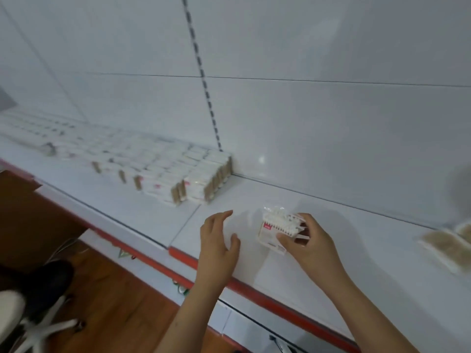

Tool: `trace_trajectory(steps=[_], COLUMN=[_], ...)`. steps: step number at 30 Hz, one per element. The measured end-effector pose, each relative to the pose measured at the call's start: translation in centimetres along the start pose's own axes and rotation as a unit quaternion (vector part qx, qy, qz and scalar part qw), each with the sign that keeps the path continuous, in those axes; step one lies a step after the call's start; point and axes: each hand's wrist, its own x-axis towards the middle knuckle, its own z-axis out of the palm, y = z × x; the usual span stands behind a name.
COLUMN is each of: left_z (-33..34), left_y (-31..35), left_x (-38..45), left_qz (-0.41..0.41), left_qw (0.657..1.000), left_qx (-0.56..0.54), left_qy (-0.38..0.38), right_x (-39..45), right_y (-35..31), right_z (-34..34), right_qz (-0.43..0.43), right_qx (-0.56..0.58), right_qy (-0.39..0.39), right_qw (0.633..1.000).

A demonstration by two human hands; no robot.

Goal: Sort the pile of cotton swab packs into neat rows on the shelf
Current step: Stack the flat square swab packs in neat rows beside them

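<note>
White metal makes up the shelf (331,250), and a red strip (204,268) runs along its front edge. White panels form the back wall (305,123) behind the shelf, with a dark slotted strip (206,93) going up it. Rows of cotton swab packs (178,174) stand tight together at the back of the shelf, against the wall, and reach far off to the left, where they look blurry. The right hand (308,243) grips one cotton swab pack (276,231) just above the shelf, near the front edge, with thumb and fingers curled round it. The white tips of the swabs point up toward the back wall. The left hand (219,240) hangs just beside the pack, not touching it, with its fingers loose and spread and nothing in it. More packs (448,245) lie flat at the right edge of the shelf, well apart from the hands. Below the shelf is a brown wooden floor (114,289). A chair with white legs and a black seat (43,301) stands on the floor at the lower left.
</note>
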Motion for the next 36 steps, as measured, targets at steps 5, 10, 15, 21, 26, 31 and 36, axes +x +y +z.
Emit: trace_trajectory(steps=[5,10,15,21,26,31,36], left_z=[-5.1,-8.1,-8.9,-9.0,-9.3,-9.7,-10.0], left_y=[-4.6,-7.4,-9.1,-10.6,-11.6,-11.3,-8.6], left_x=[2.5,5.7,7.6,9.3,9.4,9.3,9.3], left_qz=[-0.077,-0.112,-0.097,-0.075,-0.065,-0.016,0.069], left_qw=[0.993,0.988,0.990,0.991,0.990,0.993,0.990], left_qx=[0.035,-0.006,-0.049,-0.095,-0.116,-0.110,-0.074], left_qy=[0.084,0.106,0.094,0.054,0.040,0.045,0.098], right_x=[2.4,5.3,8.2,7.6,7.3,7.4,7.0], right_y=[-2.4,-4.9,-6.6,-6.3,-6.8,-6.0,-7.3], right_z=[8.3,15.5,19.8,20.8,22.9,21.7,18.4], right_qz=[-0.029,-0.063,-0.060,-0.032,-0.047,-0.059,-0.085], right_qx=[-0.023,-0.054,-0.052,-0.117,-0.082,-0.268,-0.248], right_qy=[-0.054,-0.054,-0.021,0.051,0.059,0.008,0.089], right_qw=[0.998,0.995,0.997,0.991,0.994,0.962,0.961])
